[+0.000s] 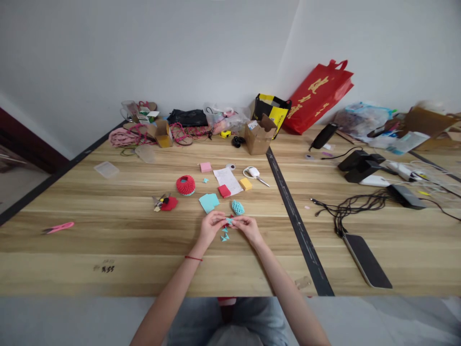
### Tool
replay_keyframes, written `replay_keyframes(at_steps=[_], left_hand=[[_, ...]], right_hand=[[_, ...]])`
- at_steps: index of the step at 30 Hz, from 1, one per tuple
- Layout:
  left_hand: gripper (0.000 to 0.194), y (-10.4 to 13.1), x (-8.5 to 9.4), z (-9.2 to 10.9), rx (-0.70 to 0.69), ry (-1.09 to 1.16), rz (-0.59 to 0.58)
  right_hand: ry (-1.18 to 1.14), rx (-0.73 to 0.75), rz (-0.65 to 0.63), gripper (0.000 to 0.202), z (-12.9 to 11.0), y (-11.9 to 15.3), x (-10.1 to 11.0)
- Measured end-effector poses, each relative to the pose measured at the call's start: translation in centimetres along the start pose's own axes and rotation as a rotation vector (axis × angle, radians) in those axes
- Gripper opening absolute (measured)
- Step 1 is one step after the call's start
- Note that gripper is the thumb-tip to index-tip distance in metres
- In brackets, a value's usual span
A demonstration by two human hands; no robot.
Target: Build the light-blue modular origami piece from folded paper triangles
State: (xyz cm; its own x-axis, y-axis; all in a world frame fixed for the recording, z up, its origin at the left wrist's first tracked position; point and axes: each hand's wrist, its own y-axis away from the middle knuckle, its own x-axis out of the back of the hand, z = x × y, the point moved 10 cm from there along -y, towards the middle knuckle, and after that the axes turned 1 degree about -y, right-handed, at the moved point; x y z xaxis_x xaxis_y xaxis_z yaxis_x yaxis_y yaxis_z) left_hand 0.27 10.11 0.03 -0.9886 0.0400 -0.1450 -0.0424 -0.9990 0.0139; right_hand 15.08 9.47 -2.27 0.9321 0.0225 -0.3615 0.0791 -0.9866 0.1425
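My left hand [211,226] and my right hand [248,228] meet above the table, fingertips pinched together on a small light-blue folded paper piece [229,221]. Something red shows just beside it, partly hidden by the fingers. Below the fingers lie several loose blue folded paper triangles [225,237]. Beyond my hands stands a blue lattice-like folded paper form [237,207], with blue paper sheets [209,202] to its left. Farther left sits a round red folded paper form [186,185] with a hollow top and a blue lower edge.
A red paper stack [224,191] rests on a white printed sheet [230,180], near yellow [246,183] and pink [205,167] stacks. A pink-handled cutter [59,228] lies far left. Cables [353,204] and a dark tablet-like device [367,262] occupy the right. Bags and boxes line the wall.
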Motion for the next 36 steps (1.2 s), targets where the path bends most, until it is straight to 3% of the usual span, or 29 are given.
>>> replay_keyframes(at_steps=[17, 36], left_hand=[[0.034, 0.18, -0.32, 0.3, 0.027, -0.039, -0.024], [0.034, 0.17, -0.29, 0.31, 0.016, -0.048, -0.031]], right_hand=[[0.073, 0.07, -0.021, 0.023, -1.02, 0.07, -0.19], [0.086, 0.049, -0.007, 0.028, -0.71, 0.03, -0.05]])
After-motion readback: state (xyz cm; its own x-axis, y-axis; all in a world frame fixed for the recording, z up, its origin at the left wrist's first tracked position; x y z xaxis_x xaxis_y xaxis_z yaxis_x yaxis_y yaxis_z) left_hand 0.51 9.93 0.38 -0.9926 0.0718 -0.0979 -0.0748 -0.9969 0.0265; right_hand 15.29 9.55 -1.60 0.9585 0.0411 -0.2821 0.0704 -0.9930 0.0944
